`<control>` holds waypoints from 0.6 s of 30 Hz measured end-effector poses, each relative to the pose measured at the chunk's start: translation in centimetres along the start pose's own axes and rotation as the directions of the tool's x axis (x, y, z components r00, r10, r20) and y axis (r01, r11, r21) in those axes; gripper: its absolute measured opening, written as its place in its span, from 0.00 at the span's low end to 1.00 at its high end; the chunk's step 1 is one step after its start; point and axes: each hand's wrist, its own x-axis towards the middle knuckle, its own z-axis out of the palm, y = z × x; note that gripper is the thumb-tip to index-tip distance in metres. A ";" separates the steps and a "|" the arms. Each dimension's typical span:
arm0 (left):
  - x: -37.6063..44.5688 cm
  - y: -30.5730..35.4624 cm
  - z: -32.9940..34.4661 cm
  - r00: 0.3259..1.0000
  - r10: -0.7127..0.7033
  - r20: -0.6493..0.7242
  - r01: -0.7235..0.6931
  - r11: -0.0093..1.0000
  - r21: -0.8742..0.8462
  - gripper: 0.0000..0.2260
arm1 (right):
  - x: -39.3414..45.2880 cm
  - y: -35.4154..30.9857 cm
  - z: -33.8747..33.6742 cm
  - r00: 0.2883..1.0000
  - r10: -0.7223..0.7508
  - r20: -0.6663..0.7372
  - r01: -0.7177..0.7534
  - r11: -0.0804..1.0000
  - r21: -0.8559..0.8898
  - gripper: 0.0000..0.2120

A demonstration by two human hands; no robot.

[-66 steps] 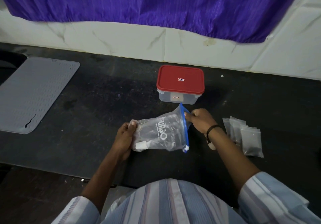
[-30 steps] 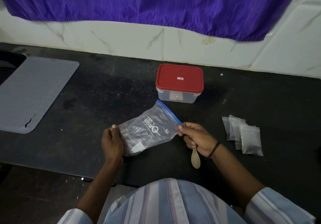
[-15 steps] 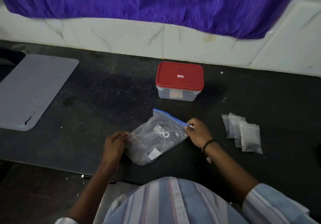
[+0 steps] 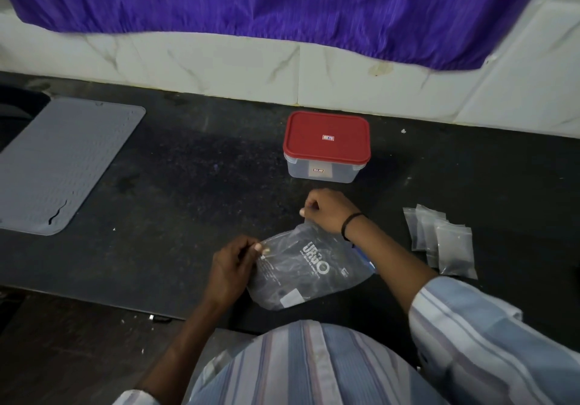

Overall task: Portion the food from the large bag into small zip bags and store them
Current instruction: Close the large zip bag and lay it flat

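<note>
1. The large bag lay on the dark bench, near its front edge.
2. The left hand pinched the bag's left edge.
3. The right hand was curled, gripping the bag's far corner.
4. Small zip bags lay overlapping to the right, well apart from the large bag.
5. A red-lidded container stood closed behind the hands.

- The person wears a shirt with vertical stripes in pale blue, white and dull reddish-brown.
- Its sleeves are rolled up, leaving the forearms bare.
- A thin black band circles the right wrist.
</note>
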 end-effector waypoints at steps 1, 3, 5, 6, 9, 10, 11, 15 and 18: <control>0.0 0.0 0.1 1.000 -0.006 -0.029 0.006 1.000 -0.017 0.07 | 0.5 0.2 0.2 1.000 0.012 0.005 -0.012 0.999 0.044 0.10; -0.2 0.0 0.2 0.990 -0.086 -0.111 0.082 0.996 -0.037 0.08 | 1.1 0.5 0.3 0.999 0.035 -0.013 -0.033 0.994 0.107 0.10; -0.3 -0.1 0.2 0.960 -0.207 -0.189 0.199 0.978 -0.059 0.13 | 1.3 0.3 0.3 0.997 0.024 -0.067 -0.021 0.998 0.058 0.10; -0.3 -0.2 0.2 0.948 -0.246 -0.203 0.241 0.969 -0.054 0.15 | 1.4 0.1 0.4 0.995 0.009 -0.101 -0.010 1.000 -0.005 0.09; 0.0 -0.3 0.2 0.959 -0.281 -0.042 0.281 0.960 0.003 0.17 | 1.3 -0.9 0.8 0.960 -0.125 -0.250 0.079 0.979 -0.188 0.08; 0.1 -0.3 0.1 0.959 -0.282 0.033 0.282 0.959 0.021 0.16 | 1.3 -1.2 0.8 0.940 -0.176 -0.291 0.110 0.967 -0.230 0.08; 0.1 -0.6 0.2 0.956 -0.283 0.074 0.281 0.959 0.037 0.16 | 1.2 -1.5 0.7 0.923 -0.205 -0.326 0.122 0.959 -0.256 0.08; -0.1 -1.2 0.6 0.920 -0.383 -0.081 0.385 0.923 0.010 0.17 | -0.4 -2.1 -0.7 0.954 -0.025 -0.299 -0.037 0.979 -0.198 0.13; -0.2 -0.4 1.3 0.848 -0.503 -0.166 0.488 0.864 -0.125 0.16 | -3.9 -1.4 -0.4 0.979 0.137 0.154 -0.136 0.991 -0.018 0.18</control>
